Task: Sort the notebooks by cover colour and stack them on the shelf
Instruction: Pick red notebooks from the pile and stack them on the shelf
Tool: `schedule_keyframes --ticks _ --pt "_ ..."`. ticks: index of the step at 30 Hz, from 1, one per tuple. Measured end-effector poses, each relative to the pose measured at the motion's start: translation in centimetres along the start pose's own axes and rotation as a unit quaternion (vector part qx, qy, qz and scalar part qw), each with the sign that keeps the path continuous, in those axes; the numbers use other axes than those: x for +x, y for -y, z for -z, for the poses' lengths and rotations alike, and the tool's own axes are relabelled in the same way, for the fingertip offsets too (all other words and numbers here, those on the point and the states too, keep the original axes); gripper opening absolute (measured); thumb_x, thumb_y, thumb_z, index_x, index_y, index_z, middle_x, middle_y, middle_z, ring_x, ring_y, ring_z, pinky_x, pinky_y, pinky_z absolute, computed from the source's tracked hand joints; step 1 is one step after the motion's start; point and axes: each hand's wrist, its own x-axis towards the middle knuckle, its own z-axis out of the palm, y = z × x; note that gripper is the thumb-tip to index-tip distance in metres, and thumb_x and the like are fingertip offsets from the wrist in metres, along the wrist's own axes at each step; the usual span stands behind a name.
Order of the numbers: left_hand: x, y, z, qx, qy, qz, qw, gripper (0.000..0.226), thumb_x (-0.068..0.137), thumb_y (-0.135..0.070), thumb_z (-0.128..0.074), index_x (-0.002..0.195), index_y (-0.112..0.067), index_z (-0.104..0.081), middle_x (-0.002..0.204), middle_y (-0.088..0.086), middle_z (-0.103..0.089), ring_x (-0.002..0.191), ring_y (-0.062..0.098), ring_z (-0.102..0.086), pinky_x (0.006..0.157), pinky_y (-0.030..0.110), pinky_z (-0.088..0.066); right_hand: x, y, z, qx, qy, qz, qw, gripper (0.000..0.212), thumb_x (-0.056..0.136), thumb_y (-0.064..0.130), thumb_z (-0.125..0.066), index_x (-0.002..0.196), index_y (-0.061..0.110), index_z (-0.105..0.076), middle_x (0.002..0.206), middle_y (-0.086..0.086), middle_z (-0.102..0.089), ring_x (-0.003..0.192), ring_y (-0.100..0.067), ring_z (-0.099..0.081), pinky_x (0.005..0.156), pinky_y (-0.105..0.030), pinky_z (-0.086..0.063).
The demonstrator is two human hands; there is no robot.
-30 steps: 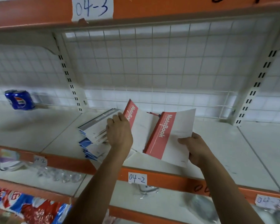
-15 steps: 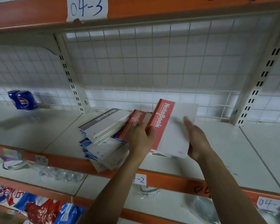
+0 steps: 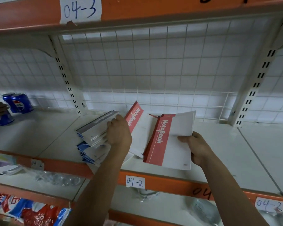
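Notebook pile hides under left hand; right hand grips red notebook.

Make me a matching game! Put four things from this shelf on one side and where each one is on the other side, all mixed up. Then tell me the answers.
Things
1. front red notebook
2. back red notebook
3. grey notebook
4. blue can

Places
A. far left on the shelf
B. on top of the pile
C. held up in the right hand
D. tilted up behind the left hand

Pairs: 1-C, 2-D, 3-B, 4-A
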Motion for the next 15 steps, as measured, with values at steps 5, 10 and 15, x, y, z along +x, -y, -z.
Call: schedule_keyframes --ticks 5,10,15 --pt "-1.3 -1.7 2.7 -0.307 -0.150 0.034 0.939 0.027 0.097 -0.020 -0.045 0.119 -0.005 -0.042 0.114 0.016 -0.064 0.094 0.033 -0.065 0.064 0.030 -0.047 -0.2 0.3 0.4 0.022 0.006 0.004 1.000 0.029 0.088 0.000 -0.054 0.115 0.009 -0.059 0.102 -0.009 -0.069 0.090 -0.027 -0.067 0.067 -0.037 -0.053" --pt "-3.0 -4.8 1.4 -0.465 -0.055 0.006 0.883 0.017 0.098 -0.019 -0.045 0.111 -0.010 -0.051 0.101 0.001 -0.062 0.086 0.016 -0.061 0.058 0.013 -0.041 -0.6 1.2 0.6 0.053 0.017 0.039 0.998 0.025 0.095 0.026 -0.051 0.113 0.013 -0.062 0.103 -0.008 -0.072 0.088 -0.026 -0.070 0.069 -0.036 -0.058" --pt "-5.2 -7.7 -1.9 -0.458 0.055 -0.041 0.886 0.012 0.099 -0.025 -0.042 0.106 -0.016 -0.041 0.105 0.004 -0.061 0.092 0.021 -0.063 0.076 0.034 -0.055 -1.6 1.9 2.4 0.031 -0.017 0.083 0.996 0.042 0.095 0.054 -0.033 0.097 0.029 -0.067 0.089 0.005 -0.075 0.080 -0.017 -0.072 0.069 -0.034 -0.054"
